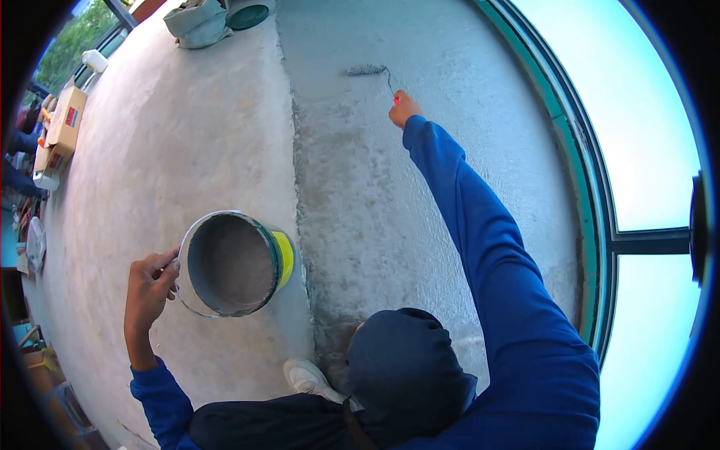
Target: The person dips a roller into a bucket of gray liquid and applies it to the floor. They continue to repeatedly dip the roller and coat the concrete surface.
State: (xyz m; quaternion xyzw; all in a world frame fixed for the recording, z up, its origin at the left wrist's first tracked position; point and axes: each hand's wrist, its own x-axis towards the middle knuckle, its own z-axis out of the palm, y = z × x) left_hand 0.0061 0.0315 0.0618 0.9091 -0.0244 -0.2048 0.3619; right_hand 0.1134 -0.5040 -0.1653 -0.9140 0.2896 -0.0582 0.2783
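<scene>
The roller [366, 70] was at the far end of our reach, over the grey strip of floor [352, 195] beside the window. Its textured grey sleeve lay crosswise, and a bent wire ran from it to a red handle [396, 100]. Our right hand [405, 109] had its grip closed around that handle, with the arm stretched well forward in a blue sleeve [487, 232].

Our left hand [152, 289] was nearer to us, off to the left, its grip pinched on the bucket [231, 264] at the wire bail beside the rim. The bucket's mouth faced up towards us, with grey inside and a yellow patch on the outer wall — whether it rested on the floor or hung above it, we could not tell.

A rough seam ran between the grey strip and the paler floor [217, 135] on the left. Parts of the grey surface shone, mostly towards the green-edged window frame [609, 246] on the right. Our white shoe [306, 376] was on the floor below the bucket, near the seam.

Farther off, a pale bag-like container [198, 26] sat next to a green disc [248, 16]. An open cardboard box [64, 127] and a white jug [94, 61] stood along the left side — another person's blue-clad legs [22, 161] showed just beyond the box.
</scene>
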